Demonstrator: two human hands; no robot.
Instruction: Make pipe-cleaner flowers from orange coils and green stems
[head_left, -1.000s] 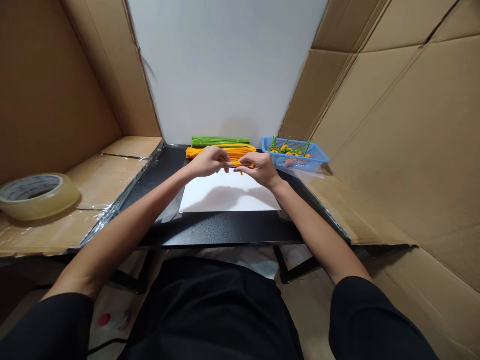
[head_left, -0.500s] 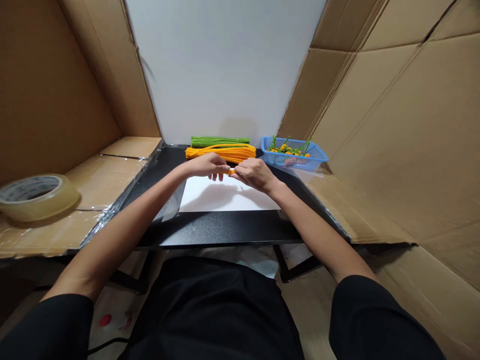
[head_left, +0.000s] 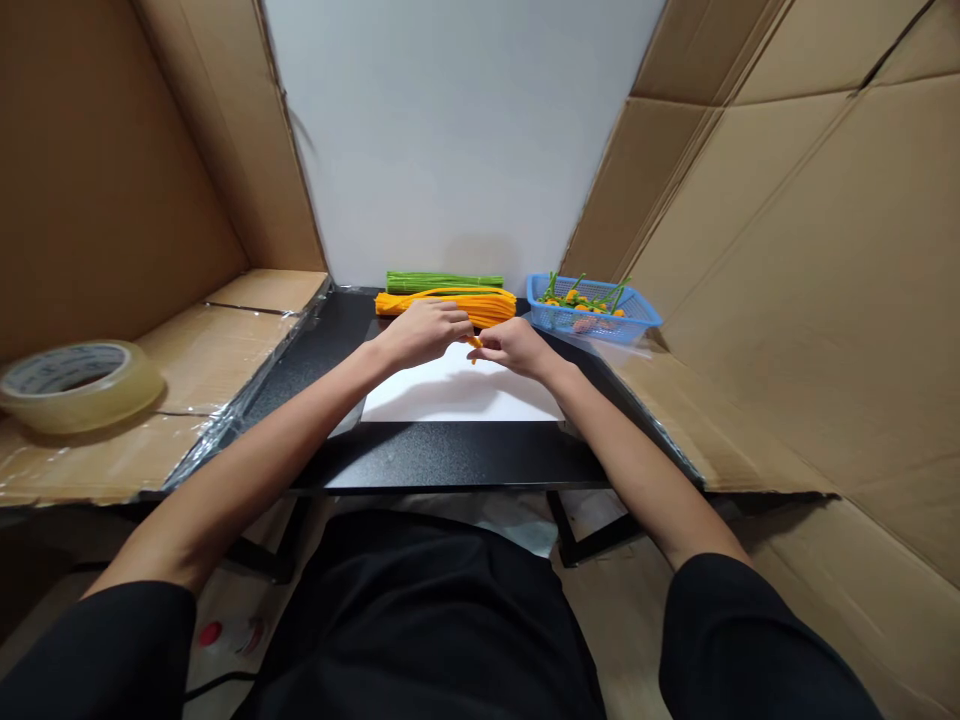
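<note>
Over a white sheet (head_left: 457, 395), my left hand (head_left: 426, 332) and my right hand (head_left: 517, 348) meet fingertip to fingertip. Both pinch a short orange pipe cleaner (head_left: 475, 343), which looks bent or coiled; a small end of it pokes out below the fingers. Most of that piece is hidden by my fingers. Just behind my hands lies a bundle of orange pipe cleaners (head_left: 480, 303), and beyond it a bundle of green pipe cleaners (head_left: 444, 282).
To the right, a blue plastic basket (head_left: 637, 318) holds several green stems with orange heads. A roll of clear tape (head_left: 82, 385) lies on cardboard at the left. Cardboard walls (head_left: 810, 260) flank the black table (head_left: 450, 455). A red-capped bottle (head_left: 229, 635) is on the floor.
My left hand has turned, its back now more upward, and its fingers have curled in. The orange piece has gone from level to bent downward between my fingertips. The view has shifted slightly.
</note>
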